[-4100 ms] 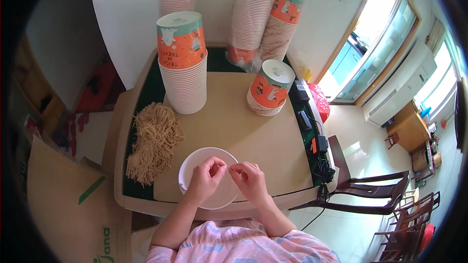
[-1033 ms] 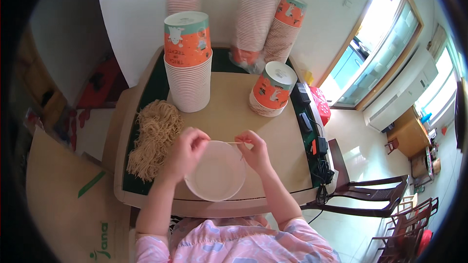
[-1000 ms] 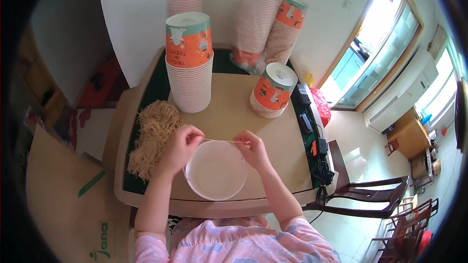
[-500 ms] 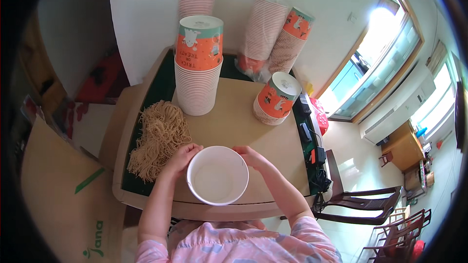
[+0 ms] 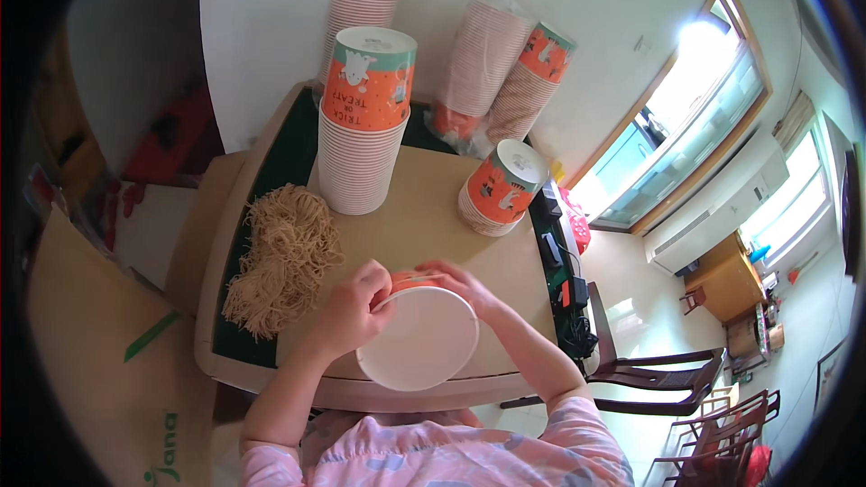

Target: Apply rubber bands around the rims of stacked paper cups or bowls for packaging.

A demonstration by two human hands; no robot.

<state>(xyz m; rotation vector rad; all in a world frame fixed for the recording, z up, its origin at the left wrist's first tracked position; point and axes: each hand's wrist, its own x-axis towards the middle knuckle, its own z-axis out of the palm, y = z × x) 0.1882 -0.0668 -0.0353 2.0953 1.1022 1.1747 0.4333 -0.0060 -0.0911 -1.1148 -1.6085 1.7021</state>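
A white-lined paper bucket [image 5: 419,343] with an orange outside is tilted near the table's front edge, its open mouth facing me. My left hand [image 5: 356,307] is closed in a pinch at the bucket's left rim; what lies between its fingertips is too small to make out. My right hand [image 5: 458,289] grips the bucket's far right side, fingers across the orange outer wall. Left of my left hand lies a loose heap of beige cords [image 5: 284,261]. Beyond the hands rises a tall stack of upside-down paper buckets [image 5: 361,162], the top one orange and green.
A short stack of inverted buckets [image 5: 499,188] stands at the right. Against the wall are more stacks, one in a clear plastic bag [image 5: 483,59]. Power adapters and cables [image 5: 575,293] line the table's right edge. A large cardboard box [image 5: 99,334] stands left, a dark chair [image 5: 667,379] right.
The bucket has tipped, showing its orange outer side, and moved slightly right. My left hand has curled into a pinch at the rim; my right fingers have slid across the far side.
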